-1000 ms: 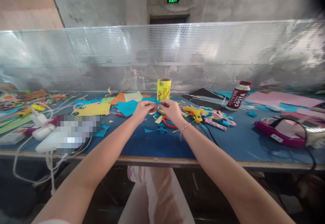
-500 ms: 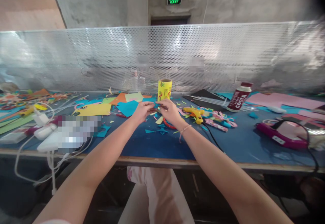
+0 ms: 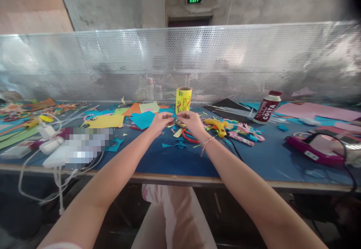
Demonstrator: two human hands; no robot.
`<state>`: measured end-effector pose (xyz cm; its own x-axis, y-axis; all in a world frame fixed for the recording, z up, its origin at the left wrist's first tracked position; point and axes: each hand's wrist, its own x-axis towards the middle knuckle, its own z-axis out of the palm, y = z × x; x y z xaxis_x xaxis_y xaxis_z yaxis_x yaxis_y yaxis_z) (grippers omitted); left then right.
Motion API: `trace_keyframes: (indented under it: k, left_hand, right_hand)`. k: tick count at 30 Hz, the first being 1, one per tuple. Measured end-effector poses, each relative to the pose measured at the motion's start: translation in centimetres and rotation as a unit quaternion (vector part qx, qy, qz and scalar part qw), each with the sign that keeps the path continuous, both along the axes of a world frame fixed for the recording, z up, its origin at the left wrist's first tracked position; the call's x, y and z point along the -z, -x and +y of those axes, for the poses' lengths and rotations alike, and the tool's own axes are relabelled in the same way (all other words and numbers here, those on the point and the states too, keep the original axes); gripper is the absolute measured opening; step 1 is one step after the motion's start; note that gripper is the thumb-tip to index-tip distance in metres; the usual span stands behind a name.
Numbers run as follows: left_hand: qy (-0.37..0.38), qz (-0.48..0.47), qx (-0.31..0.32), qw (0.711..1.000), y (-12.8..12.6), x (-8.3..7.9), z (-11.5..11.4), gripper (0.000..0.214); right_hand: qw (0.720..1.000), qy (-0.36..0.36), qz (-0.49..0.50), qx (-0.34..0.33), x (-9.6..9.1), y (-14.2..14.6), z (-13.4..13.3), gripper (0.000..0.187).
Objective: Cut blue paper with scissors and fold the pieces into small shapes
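My left hand [image 3: 160, 122] and my right hand [image 3: 190, 121] meet above the blue table [image 3: 175, 158], fingers pinched together on a small blue paper piece [image 3: 174, 117] held between them. The piece is mostly hidden by my fingertips. A yellow cardboard roll [image 3: 183, 100] stands upright just behind my hands. Red-handled scissors [image 3: 188, 136] lie on the table under my right wrist. Small blue paper scraps [image 3: 172, 144] lie in front of my hands.
A yellow glue gun [image 3: 216, 125] with a black cord lies right of my hands. A brown bottle [image 3: 266, 107] leans at the back right. Coloured paper sheets [image 3: 121, 118], white chargers and cables [image 3: 47, 143] fill the left. A purple device [image 3: 313, 150] sits right. A perforated metal screen [image 3: 180, 64] closes the back.
My hands stay together on the small piece, with the fingers shifting slightly. The view has drifted a little.
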<state>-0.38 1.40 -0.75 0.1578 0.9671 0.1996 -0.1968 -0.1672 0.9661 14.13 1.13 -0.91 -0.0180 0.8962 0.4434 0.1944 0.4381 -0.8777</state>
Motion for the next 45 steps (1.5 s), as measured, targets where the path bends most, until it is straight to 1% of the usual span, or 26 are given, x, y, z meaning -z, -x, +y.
trace_keyframes:
  k: [2,6,10,14,17,21,24,27,29,31,33,36,38,42,45]
  left_hand:
    - [-0.003,0.002,-0.003,1.0,0.0,0.1,0.0,0.016]
    - [-0.008,0.003,0.007,1.0,0.1,0.1,0.1,0.019]
    - [-0.013,0.014,0.013,1.0,0.1,0.2,0.1,0.023]
    - [-0.029,0.042,0.002,0.999,0.1,0.3,0.2,0.024]
    - [-0.045,0.061,0.0,0.997,0.1,0.4,0.3,0.023]
    - [-0.059,0.071,-0.018,0.996,0.2,0.3,0.2,0.023]
    - [-0.061,0.087,-0.015,0.994,0.2,0.1,-0.1,0.022]
    - [-0.055,0.088,-0.002,0.995,0.0,0.0,-0.3,0.019]
    - [-0.044,0.082,0.01,0.996,0.0,0.1,-0.3,0.017]
    - [-0.033,0.08,0.019,0.996,-0.1,0.2,-0.2,0.017]
    - [-0.019,0.069,0.017,0.997,0.0,0.2,-0.1,0.016]
    - [-0.002,0.047,0.005,0.999,0.1,0.0,-0.1,0.015]
    - [0.005,0.038,-0.001,0.999,0.1,-0.1,-0.2,0.014]
    - [0.02,0.017,-0.005,1.0,0.1,-0.3,-0.4,0.017]
    - [0.02,0.005,-0.01,1.0,0.2,-0.4,-0.4,0.019]
  right_hand:
    - [0.997,0.04,0.058,-0.025,-0.1,0.0,-0.1,0.014]
    - [0.979,0.116,0.152,-0.073,-0.1,-0.1,-0.2,0.023]
    - [0.971,0.135,0.177,-0.091,-0.1,-0.2,-0.2,0.023]
    - [0.97,0.145,0.169,-0.095,-0.2,-0.3,-0.2,0.02]
    - [0.972,0.145,0.162,-0.087,-0.3,-0.2,-0.2,0.019]
    - [0.977,0.141,0.137,-0.079,-0.3,0.0,0.0,0.017]
    - [0.988,0.11,0.077,-0.069,-0.2,0.0,0.1,0.021]
    - [0.998,0.058,0.008,-0.028,-0.2,-0.2,0.1,0.021]
    - [0.999,0.03,-0.038,-0.011,-0.3,-0.4,0.1,0.023]
    - [0.998,0.023,-0.065,-0.015,-0.4,-0.5,0.0,0.024]
    - [0.998,0.038,-0.04,-0.022,-0.4,-0.5,0.1,0.025]
    - [0.995,0.071,0.059,-0.034,-0.5,-0.6,0.3,0.033]
    - [0.991,0.081,0.095,-0.048,-0.5,-0.8,0.4,0.034]
    - [0.992,0.093,0.065,-0.062,-0.2,-1.0,0.7,0.018]
    - [0.995,0.072,0.023,-0.061,0.0,-1.1,0.8,0.013]
